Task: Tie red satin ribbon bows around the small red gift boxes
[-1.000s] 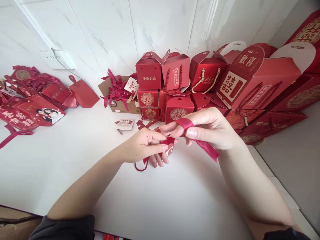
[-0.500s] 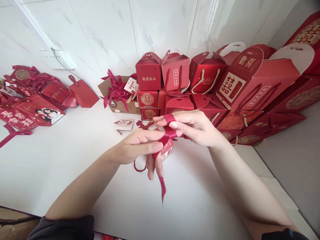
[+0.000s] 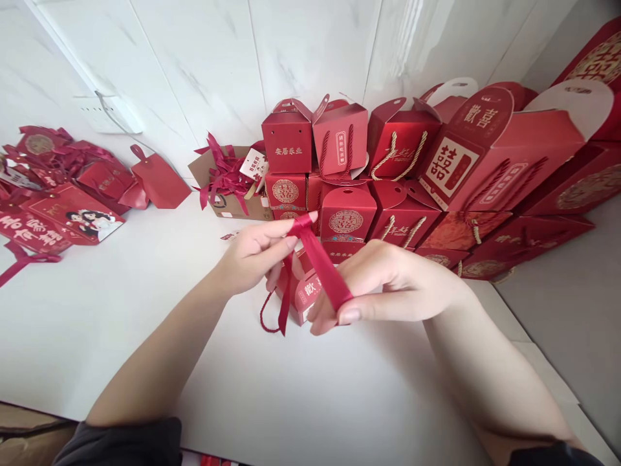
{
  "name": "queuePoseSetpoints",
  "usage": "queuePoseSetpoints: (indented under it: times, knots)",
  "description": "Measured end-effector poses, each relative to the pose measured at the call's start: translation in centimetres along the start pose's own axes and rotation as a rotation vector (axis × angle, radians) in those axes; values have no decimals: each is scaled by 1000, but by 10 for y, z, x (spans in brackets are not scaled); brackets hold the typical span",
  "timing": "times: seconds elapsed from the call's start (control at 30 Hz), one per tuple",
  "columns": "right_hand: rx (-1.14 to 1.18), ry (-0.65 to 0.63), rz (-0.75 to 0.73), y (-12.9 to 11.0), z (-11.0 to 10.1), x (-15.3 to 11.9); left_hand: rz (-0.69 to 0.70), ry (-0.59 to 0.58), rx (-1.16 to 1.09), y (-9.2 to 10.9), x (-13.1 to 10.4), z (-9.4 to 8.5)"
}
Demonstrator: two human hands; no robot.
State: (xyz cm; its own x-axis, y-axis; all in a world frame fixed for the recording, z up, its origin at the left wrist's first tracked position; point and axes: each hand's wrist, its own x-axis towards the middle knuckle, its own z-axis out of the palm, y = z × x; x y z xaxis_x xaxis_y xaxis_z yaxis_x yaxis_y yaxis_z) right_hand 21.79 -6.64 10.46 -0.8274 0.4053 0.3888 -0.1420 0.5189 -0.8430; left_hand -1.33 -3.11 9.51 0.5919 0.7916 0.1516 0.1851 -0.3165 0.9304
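Observation:
A dark red satin ribbon point(image 3: 321, 262) stretches between my two hands. My left hand point(image 3: 255, 254) pinches it near the upper end, where it wraps over the extended index finger, and a tail hangs down from there. Lower and to the right, my right hand point(image 3: 388, 285) grips the other stretch between thumb and fingers. Behind and below the ribbon stands a small red gift box point(image 3: 301, 298) with white lettering and a twisted red cord handle point(image 3: 266, 317). My fingers and the ribbon partly hide this box.
Stacked red gift boxes point(image 3: 339, 139) with cord handles line the wall at the back right. A cardboard box point(image 3: 237, 206) holds loose ribbons and a tag. More red boxes and bags point(image 3: 77, 213) lie at the left on the white table point(image 3: 145, 310).
My right hand has moved down and right, drawing the ribbon out into a straight diagonal stretch. My left hand has risen slightly, and the hanging tail has shifted left.

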Motion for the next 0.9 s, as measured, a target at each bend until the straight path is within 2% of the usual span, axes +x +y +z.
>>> queuePoseSetpoints:
  times: [0.1,0.2,0.27,0.37,0.47,0.6,0.73,0.8,0.9]
  knots:
    - [-82,289,-112,-9,-3,-8,-55,-88,80,-3,0,7]
    - [-228,639,-103,-8,-11,-15,-120,-189,132,2,-5,16]
    - [-384,743,-85,0,-17,-16,-162,-259,137,7,-8,22]
    - [-678,674,-118,20,-22,-11,-114,-308,152,12,-11,24]
    - [-794,559,-162,37,-21,-3,14,-265,153,10,-12,21]
    - [-709,481,-146,45,-13,5,72,-205,-15,0,-8,12]
    - [-617,398,-55,48,-6,11,139,-58,-193,-2,-4,8]
    - [-564,315,-17,50,-4,14,149,-1,-212,0,-4,7]
    - [-417,170,4,44,1,17,139,25,-140,2,-5,3]
